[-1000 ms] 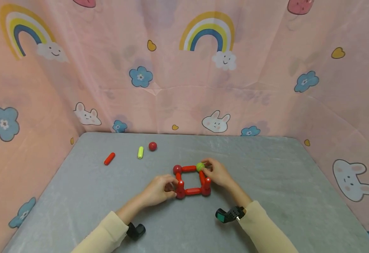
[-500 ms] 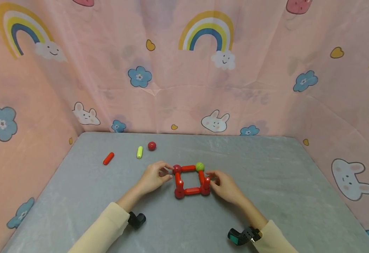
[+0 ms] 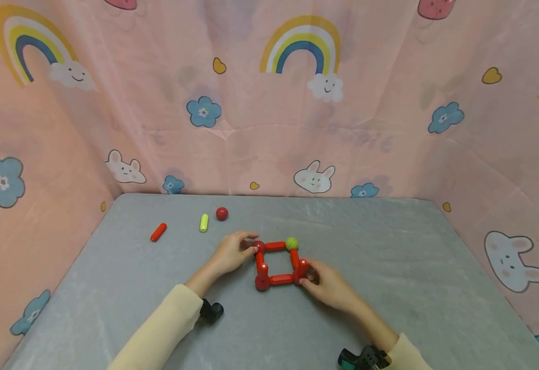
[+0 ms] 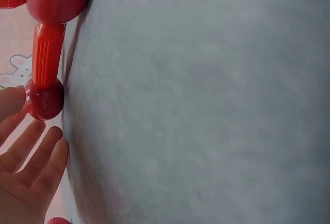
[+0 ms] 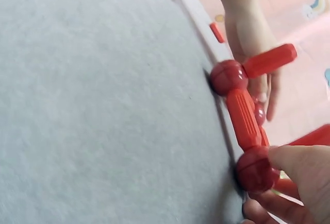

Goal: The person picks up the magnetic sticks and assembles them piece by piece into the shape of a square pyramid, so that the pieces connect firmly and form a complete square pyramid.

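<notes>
Nearest, right hand (image 3: 327,285) at near-right corner of red square frame (image 3: 278,262), fingers curled, pinching corner ball (image 5: 256,170) with thumb on it in right wrist view. Frame lying flat on grey surface (image 3: 389,257), mid-scene: red sticks joined by balls, short upright sticks on both near corners. Near-left corner ball (image 3: 262,283) untouched. Slightly farther, left hand (image 3: 232,252) at far-left corner, fingertips touching red ball (image 3: 259,246); fingers loosely spread in left wrist view, same ball (image 4: 44,99) just beside thumb, not gripped. Far-right corner taken by green ball (image 3: 291,243), no hand on it. Farther left on surface, loose pieces well apart from frame: red stick (image 3: 159,232), yellow-green stick (image 3: 203,222), red ball beside it (image 3: 222,214). Farthest, pink patterned cloth (image 3: 269,103) behind and at both sides.
</notes>
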`<state>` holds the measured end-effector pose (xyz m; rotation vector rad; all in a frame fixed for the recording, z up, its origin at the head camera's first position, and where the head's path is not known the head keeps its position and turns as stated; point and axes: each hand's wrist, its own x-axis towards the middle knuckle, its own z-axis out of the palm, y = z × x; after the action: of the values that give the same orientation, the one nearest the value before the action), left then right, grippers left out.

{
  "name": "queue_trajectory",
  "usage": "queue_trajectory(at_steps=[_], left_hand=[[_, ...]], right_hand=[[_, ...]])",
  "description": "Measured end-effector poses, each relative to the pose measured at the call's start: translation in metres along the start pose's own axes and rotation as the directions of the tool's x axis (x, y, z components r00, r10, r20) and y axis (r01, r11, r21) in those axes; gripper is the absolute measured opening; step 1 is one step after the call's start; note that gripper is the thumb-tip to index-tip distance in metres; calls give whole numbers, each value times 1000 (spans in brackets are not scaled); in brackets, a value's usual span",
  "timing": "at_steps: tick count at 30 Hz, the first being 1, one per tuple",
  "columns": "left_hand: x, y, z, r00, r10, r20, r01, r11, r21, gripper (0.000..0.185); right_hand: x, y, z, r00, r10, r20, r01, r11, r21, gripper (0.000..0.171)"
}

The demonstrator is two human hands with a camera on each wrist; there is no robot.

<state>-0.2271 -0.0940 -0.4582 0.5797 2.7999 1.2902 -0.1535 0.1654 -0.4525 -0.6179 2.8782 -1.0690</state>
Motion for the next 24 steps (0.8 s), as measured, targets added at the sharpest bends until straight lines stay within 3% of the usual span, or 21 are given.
queue_trajectory(at_steps=[4, 13, 20, 24], left_hand=[[2, 2, 1, 1000, 8, 21, -8, 1000, 3, 34], [3, 4, 2, 999, 38, 25, -38, 999, 18, 27], [0, 4, -1, 999, 14, 31, -14, 1000, 2, 25], [-4, 5, -4, 999, 21, 42, -21, 1000, -3, 25]], right_hand=[[2, -5, 4, 999, 53, -9, -53, 998, -26, 38], [2, -7, 7, 997, 49, -62, -53, 997, -53, 42], [7, -3, 4, 998, -16, -54, 13, 999, -40, 16], [13, 2, 3, 998, -8, -65, 7, 1000, -26, 13]])
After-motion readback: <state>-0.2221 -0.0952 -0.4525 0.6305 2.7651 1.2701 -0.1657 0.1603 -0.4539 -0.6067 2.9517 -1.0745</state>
